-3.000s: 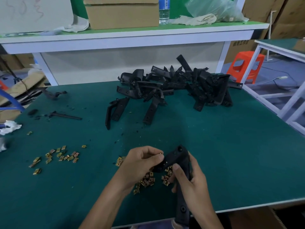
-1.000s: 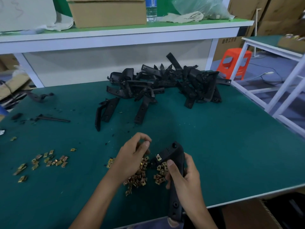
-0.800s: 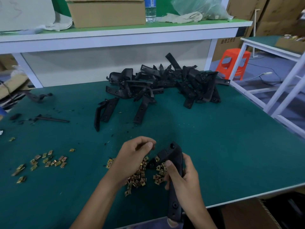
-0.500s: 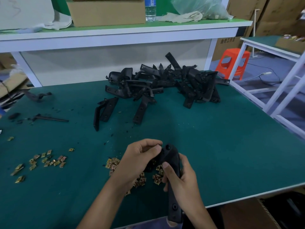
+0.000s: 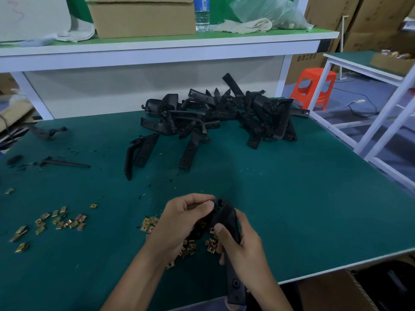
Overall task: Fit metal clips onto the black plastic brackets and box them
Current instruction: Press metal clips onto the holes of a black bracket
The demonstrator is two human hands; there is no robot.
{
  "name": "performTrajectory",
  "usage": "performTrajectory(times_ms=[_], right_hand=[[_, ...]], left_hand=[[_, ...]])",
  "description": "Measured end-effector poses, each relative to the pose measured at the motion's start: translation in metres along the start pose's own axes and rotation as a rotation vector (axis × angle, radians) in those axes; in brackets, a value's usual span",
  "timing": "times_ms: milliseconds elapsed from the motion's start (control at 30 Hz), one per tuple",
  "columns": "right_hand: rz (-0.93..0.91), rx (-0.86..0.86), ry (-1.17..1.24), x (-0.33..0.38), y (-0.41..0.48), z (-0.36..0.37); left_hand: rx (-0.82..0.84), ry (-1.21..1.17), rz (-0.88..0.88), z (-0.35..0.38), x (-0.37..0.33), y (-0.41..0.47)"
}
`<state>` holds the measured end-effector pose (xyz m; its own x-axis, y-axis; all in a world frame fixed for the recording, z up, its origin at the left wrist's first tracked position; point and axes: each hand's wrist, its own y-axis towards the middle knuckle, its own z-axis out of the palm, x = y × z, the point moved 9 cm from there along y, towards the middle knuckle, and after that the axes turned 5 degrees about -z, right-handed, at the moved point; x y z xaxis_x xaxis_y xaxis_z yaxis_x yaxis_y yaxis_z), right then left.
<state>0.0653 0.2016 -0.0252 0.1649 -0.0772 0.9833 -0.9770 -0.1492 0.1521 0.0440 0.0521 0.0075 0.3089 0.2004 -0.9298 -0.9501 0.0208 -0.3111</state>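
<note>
Right hand [image 5: 244, 250] is gripping the black bracket [image 5: 226, 218] by its shaft, thumb lying across the front, holding it tilted up off the green table [image 5: 292, 209]. Left hand [image 5: 182, 223] is curling in and pinching at the bracket's upper end; I cannot tell whether a clip is sitting between those fingers. Loose metal clips [image 5: 211, 243] are lying beneath both hands, more clips [image 5: 60, 221] scattered well to the left. A heap of brackets [image 5: 224, 115] is sitting at the far edge.
</note>
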Motion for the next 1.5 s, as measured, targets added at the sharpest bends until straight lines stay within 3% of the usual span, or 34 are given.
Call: performTrajectory(times_ms=[633, 1033, 1267, 1500], right_hand=[[-0.020, 0.067, -0.131, -0.002, 0.009, 0.002], [0.016, 0.071, 0.033, 0.007, 0.006, 0.002], [0.003, 0.069, 0.059, 0.007, 0.007, 0.001], [-0.002, 0.099, 0.026, 0.005, 0.007, 0.006]], left_hand=[[-0.095, -0.201, -0.058, -0.006, 0.015, -0.002], [-0.023, -0.360, -0.084, -0.006, 0.022, -0.009], [-0.065, -0.443, -0.097, -0.002, 0.025, -0.012], [-0.036, -0.370, -0.082, -0.004, 0.019, -0.011]])
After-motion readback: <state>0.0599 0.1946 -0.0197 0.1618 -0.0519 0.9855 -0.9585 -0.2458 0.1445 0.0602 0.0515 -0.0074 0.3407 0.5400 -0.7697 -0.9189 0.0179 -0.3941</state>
